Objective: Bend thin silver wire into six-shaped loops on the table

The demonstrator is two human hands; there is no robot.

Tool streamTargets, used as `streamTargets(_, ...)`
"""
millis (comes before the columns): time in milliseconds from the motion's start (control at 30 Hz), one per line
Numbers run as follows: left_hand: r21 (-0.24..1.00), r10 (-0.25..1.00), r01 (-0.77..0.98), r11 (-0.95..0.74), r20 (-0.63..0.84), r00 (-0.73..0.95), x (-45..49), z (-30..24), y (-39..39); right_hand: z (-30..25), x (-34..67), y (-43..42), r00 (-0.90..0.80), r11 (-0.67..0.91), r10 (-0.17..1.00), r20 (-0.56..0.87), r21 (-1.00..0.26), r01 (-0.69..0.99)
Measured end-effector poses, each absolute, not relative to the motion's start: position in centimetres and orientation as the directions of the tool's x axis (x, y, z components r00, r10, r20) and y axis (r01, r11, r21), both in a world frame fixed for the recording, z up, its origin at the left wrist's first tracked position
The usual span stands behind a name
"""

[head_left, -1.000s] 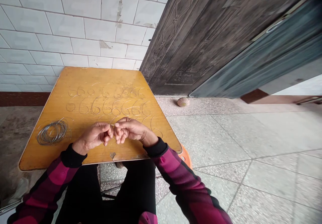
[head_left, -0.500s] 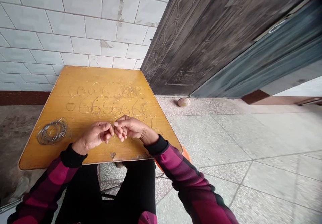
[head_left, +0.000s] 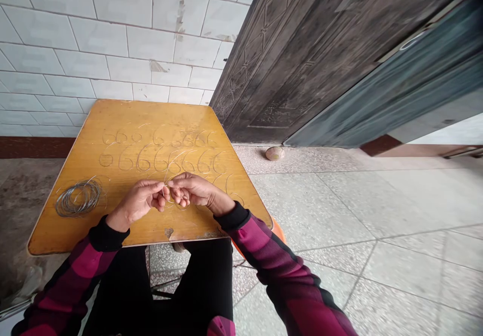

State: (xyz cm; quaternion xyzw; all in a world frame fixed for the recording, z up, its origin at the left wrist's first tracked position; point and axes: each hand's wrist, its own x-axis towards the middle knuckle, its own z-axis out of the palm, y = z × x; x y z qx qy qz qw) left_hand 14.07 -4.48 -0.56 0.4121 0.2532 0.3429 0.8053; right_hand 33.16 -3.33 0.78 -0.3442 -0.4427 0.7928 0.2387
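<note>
Close together over the front half of the wooden table (head_left: 124, 233), my left hand (head_left: 141, 198) and my right hand (head_left: 194, 191) both pinch a thin piece of wire (head_left: 166, 186). Its small curve shows between the fingertips, and a straighter end seems to rise above them; the rest is hidden by my fingers. Beyond my hands, several wire pieces bent like a figure six (head_left: 126, 161) lie in rows on the tabletop. A coil of grey wire (head_left: 78, 198) rests left of my left hand. Another curved wire (head_left: 236, 195) lies by my right wrist.
A white tiled wall (head_left: 101, 44) stands behind the table. To the right are a dark carved wooden door (head_left: 287, 74) and a round stone (head_left: 274, 153) on the speckled floor. Part of an orange thing (head_left: 278, 230) shows beneath the table's right edge.
Both hands have shifted slightly left, still pinching close together. The curve of wire between the fingertips shows more clearly now.
</note>
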Motion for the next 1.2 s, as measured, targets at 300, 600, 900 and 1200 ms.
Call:
streamTargets(300, 0.752, 0.702, -0.364, 0.549, -0.179, 0.689, 14.0, -0.8, -3.9, 1.1, 32.6, -3.3, -0.666, -0.480, 0.682, -0.300, -0.872, -0.099)
streamTargets(600, 0.743, 0.770, -0.445, 0.501, -0.147, 0.620, 13.9, -0.9, -3.7, 0.6, 32.1, -3.4, -0.642, -0.455, 0.733, -0.224, -0.863, -0.218)
streamTargets(900, 0.869, 0.895, -0.382, 0.315, -0.139, 0.423, 14.1, -0.2, -4.2, 0.3, 31.8, -4.7, -0.340, -0.135, 0.937, -0.079, -0.980, -0.143)
streamTargets(1200, 0.972, 0.981, -0.217, 0.092, -0.051, 0.188, 14.3, -0.6, -4.3, -0.3, 31.5, -4.8, -0.241, -0.110, 0.968, -0.074, -0.984, -0.141)
